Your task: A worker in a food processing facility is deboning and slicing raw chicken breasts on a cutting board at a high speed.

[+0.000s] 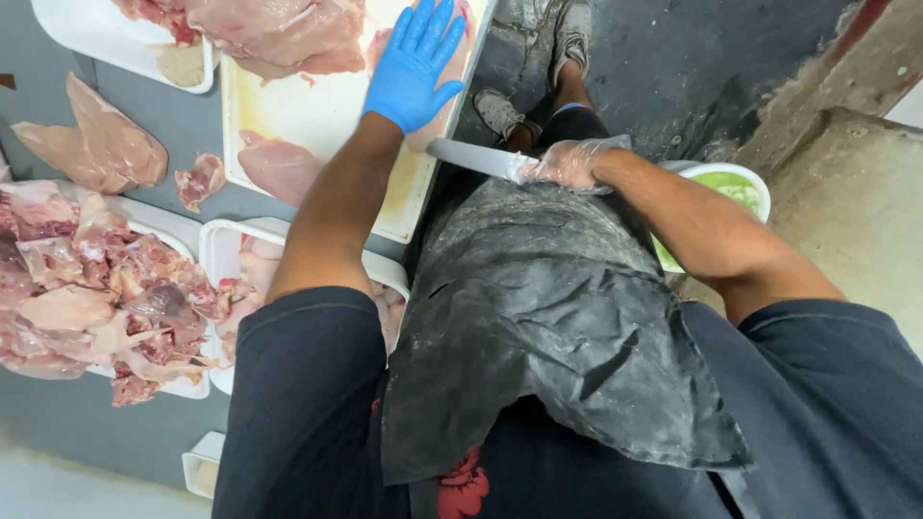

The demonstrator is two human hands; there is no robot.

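My left hand (413, 65), in a blue glove, lies flat with fingers spread on a piece of raw chicken (428, 130) at the right edge of the white cutting board (317, 111). My right hand (569, 163), in a clear plastic glove, grips the handle of a knife (471, 158). The blade points left and enters the side of the meat under my left palm. Another chicken fillet (279, 165) lies on the board near its front.
Raw chicken fills white trays (216, 255) at the left, and loose pieces (96, 144) lie on the grey table. A further tray (87, 34) stands at the top left. A white bucket with green contents (735, 183) stands on the floor at my right. A black apron covers my front.
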